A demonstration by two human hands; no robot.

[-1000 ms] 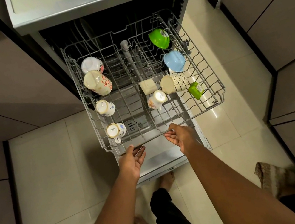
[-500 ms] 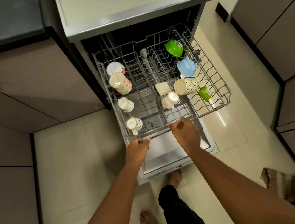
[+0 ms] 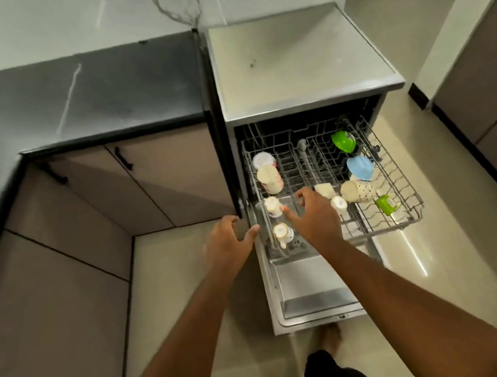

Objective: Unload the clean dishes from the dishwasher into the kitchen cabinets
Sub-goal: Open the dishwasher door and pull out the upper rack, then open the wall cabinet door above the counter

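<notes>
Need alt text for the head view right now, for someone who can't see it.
Both hands reach over the pulled-out upper dishwasher rack: the right hand is spread above the small cups at the rack's left side, the left hand is open beside the rack's left edge. A green bowl and blue bowl sit on the right.

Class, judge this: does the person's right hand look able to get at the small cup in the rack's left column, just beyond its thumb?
Probably yes. The right hand hangs open over the rack, beside the small cup, with nothing between them.
</notes>
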